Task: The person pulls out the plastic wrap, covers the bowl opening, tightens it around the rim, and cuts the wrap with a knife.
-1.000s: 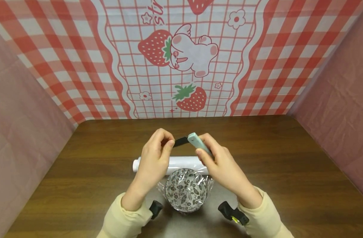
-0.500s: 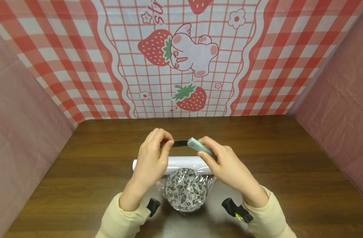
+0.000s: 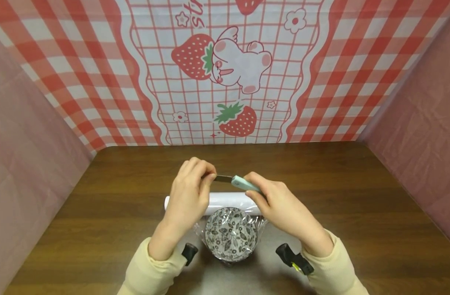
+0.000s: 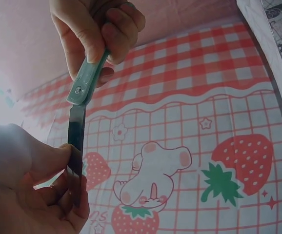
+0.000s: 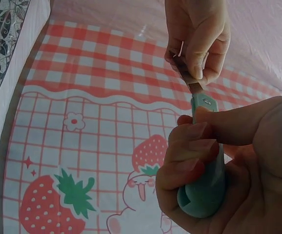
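Observation:
A folding knife with a mint-green handle [image 3: 244,183] and a dark blade [image 3: 223,178] is held up above the table between both hands. My left hand [image 3: 189,194] pinches the blade near its tip between thumb and fingers, as the left wrist view shows from close by. Around the handle, my right hand [image 3: 282,207] has its fingers curled, with the thumb along the side in the right wrist view. The blade stands out from the handle, nearly in line with it. Below the hands, a bowl [image 3: 230,235] with a dark leaf pattern is covered in clear plastic film.
Just behind the bowl, a white roll of cling film [image 3: 228,200] lies crosswise on the brown wooden table [image 3: 110,213]. A strawberry-print cloth [image 3: 225,90] hangs at the back, with pink cloth on both sides.
The knife's handle has swung down, so blade and handle lie straighter to each other. My right hand has shifted slightly lower and to the right; the left keeps its pinch.

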`<state>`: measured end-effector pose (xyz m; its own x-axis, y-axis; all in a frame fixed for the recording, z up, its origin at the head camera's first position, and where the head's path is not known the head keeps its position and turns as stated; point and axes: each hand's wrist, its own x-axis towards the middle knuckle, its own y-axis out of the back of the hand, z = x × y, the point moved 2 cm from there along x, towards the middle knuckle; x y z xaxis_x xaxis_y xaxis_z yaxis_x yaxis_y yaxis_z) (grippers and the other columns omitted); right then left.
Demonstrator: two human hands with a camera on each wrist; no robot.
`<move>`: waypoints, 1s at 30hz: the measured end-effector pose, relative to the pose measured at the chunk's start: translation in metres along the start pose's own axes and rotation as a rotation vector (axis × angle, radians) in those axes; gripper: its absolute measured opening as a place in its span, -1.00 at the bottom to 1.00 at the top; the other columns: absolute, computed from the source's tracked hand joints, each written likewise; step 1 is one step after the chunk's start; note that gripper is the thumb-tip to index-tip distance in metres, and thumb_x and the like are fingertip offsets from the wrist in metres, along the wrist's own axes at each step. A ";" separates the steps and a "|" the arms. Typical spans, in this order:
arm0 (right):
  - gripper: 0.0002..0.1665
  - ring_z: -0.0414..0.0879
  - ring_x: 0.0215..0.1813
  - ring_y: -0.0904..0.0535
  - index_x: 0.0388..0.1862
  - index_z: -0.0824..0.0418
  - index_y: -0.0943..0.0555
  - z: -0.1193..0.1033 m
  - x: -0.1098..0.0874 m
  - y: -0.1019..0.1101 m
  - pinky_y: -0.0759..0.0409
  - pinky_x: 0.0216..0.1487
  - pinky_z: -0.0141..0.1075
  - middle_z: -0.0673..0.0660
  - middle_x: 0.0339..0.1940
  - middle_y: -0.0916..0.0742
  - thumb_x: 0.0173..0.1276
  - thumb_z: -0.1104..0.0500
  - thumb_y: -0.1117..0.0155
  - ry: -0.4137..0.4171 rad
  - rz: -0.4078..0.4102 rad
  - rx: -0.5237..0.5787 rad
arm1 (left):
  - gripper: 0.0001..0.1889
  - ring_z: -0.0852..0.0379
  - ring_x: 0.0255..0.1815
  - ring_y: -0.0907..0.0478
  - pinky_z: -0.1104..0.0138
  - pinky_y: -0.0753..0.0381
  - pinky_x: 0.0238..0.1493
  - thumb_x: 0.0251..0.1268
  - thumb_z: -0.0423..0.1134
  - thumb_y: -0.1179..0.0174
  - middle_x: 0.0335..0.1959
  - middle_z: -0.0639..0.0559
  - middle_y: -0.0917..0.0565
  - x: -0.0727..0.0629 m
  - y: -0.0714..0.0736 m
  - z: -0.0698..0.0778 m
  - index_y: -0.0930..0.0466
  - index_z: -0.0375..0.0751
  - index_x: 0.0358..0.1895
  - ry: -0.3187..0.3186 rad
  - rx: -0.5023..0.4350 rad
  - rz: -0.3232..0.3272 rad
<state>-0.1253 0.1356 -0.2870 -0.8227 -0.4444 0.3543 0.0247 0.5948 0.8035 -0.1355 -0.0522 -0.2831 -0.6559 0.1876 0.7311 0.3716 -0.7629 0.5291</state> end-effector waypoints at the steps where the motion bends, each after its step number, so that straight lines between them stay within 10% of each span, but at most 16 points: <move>1: -0.82 -0.31 -0.60 -0.25 -0.16 0.05 -0.47 0.000 0.000 0.000 -0.31 -0.57 -0.43 -0.10 -0.61 -0.41 0.29 0.27 -0.12 -0.001 -0.006 -0.009 | -0.93 0.10 -0.35 -0.39 0.33 -0.39 -0.31 0.13 -0.45 -0.16 -0.44 0.03 -0.48 0.000 0.000 0.000 -0.51 -0.22 -0.42 -0.004 0.005 0.001; 17: -0.88 -0.29 -0.57 -0.33 -0.30 0.04 -0.41 -0.003 -0.004 0.002 -0.31 -0.56 -0.44 -0.12 -0.63 -0.42 0.28 0.26 -0.13 -0.018 -0.080 -0.126 | -0.94 0.04 -0.39 -0.39 0.28 -0.37 -0.28 0.09 -0.43 -0.19 -0.47 0.02 -0.49 -0.002 -0.006 0.004 -0.52 -0.23 -0.45 -0.116 0.084 0.019; 30: -0.87 -0.29 -0.59 -0.30 -0.35 0.03 -0.36 0.009 -0.012 0.011 -0.28 -0.56 -0.40 -0.15 -0.65 -0.37 0.29 0.13 -0.14 -0.021 -0.221 -0.213 | -0.94 0.11 -0.41 -0.40 0.33 -0.39 -0.33 0.11 -0.40 -0.20 -0.46 0.07 -0.51 -0.012 -0.017 0.015 -0.53 -0.17 -0.43 -0.061 0.105 -0.070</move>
<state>-0.1204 0.1536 -0.2866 -0.8330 -0.5319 0.1520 -0.0393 0.3310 0.9428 -0.1244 -0.0320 -0.2948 -0.6427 0.2774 0.7141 0.3952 -0.6785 0.6192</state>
